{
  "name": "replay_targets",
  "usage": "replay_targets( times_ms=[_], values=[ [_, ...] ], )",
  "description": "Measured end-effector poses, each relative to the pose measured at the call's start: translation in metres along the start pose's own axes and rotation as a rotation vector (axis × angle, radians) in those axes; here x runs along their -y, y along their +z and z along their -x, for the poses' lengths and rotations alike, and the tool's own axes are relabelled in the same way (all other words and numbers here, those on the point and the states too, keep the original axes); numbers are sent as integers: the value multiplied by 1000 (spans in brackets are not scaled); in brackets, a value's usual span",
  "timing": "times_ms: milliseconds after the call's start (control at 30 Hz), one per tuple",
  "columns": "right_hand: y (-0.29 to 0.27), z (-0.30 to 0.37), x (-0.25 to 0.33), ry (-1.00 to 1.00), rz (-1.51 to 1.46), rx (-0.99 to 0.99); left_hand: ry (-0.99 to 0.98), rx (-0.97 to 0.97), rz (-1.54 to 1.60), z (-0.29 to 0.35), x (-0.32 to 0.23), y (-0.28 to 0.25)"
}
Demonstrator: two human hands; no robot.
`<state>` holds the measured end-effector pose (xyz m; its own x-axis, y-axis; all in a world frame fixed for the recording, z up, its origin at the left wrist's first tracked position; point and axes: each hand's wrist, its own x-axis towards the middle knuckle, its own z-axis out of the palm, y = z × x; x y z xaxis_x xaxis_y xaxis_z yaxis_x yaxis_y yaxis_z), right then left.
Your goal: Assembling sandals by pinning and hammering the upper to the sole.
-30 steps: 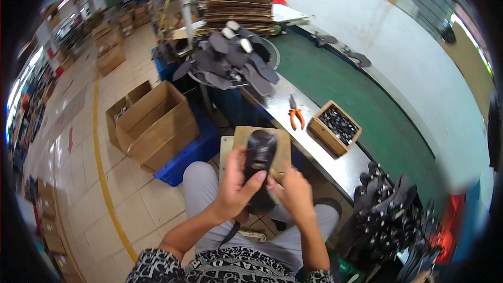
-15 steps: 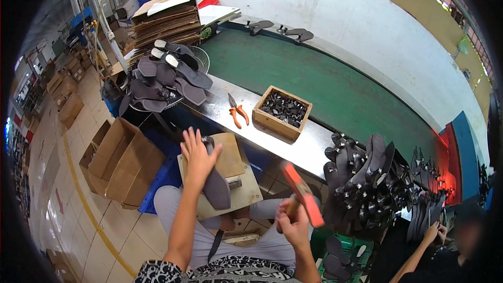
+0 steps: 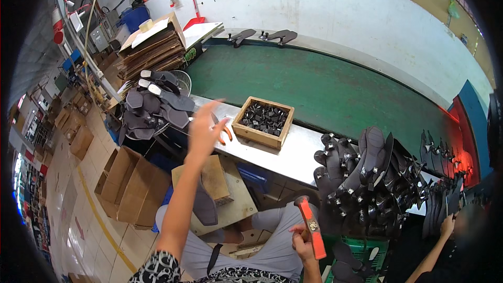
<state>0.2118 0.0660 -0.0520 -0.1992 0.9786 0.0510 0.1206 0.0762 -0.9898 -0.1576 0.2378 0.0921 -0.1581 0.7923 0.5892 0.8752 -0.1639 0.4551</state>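
My left hand point(image 3: 203, 135) is raised over the near edge of the metal bench, next to the orange-handled pliers point(image 3: 225, 132), which it partly hides. Its fingers are blurred but look apart, with nothing visible in them. My right hand point(image 3: 303, 245) grips a hammer point(image 3: 313, 229) with a red head, held up over my right thigh. A dark grey shoe sole point(image 3: 205, 207) lies on a pale board point(image 3: 238, 207) at my lap, partly covered by my left forearm. Beside it sits a yellowish block point(image 3: 216, 178). A wooden box point(image 3: 259, 138) of small black pieces stands right of the pliers.
Piled soles point(image 3: 157, 107) fill a wire basket on the left. Heeled soles point(image 3: 367, 178) are heaped on the right, near a co-worker's hand point(image 3: 448, 225). A green belt point(image 3: 325, 102) runs behind the bench. An open carton point(image 3: 131, 191) stands on the floor at left.
My left hand has lifted off the sole and moved up toward the pliers and bench. The hammer has swung more upright and a little lower. The view has shifted.
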Motion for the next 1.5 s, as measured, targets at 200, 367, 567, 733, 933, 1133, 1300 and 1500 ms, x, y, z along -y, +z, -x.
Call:
replay_targets(
  times_ms=[200, 367, 567, 733, 933, 1133, 1300, 1500],
  values=[
    [13, -23, 27, -65, 48, -37, 715, 424, -845, -81, 47, 129],
    [14, -7, 22, -74, -72, -106, 680, 309, -382, -76, 45, 100],
    [18, -39, 62, -249, -218, -82, 76, 298, 415, -10, -20, 33],
    [44, -65, 142, -258, -382, 42, -63, 396, 784, 76, -102, -62],
    [100, -69, 206, -447, -271, 337, -91, 239, 746, 136, -112, -130],
    [149, -58, 211, -311, -294, 457, -66, 55, 497, 163, -89, -174],
    [179, -56, 203, -302, -386, 449, -170, -23, 532, 180, -70, -177],
    [191, -59, 187, -180, -363, 456, -205, -90, 683, 184, -51, -174]
  ],
)
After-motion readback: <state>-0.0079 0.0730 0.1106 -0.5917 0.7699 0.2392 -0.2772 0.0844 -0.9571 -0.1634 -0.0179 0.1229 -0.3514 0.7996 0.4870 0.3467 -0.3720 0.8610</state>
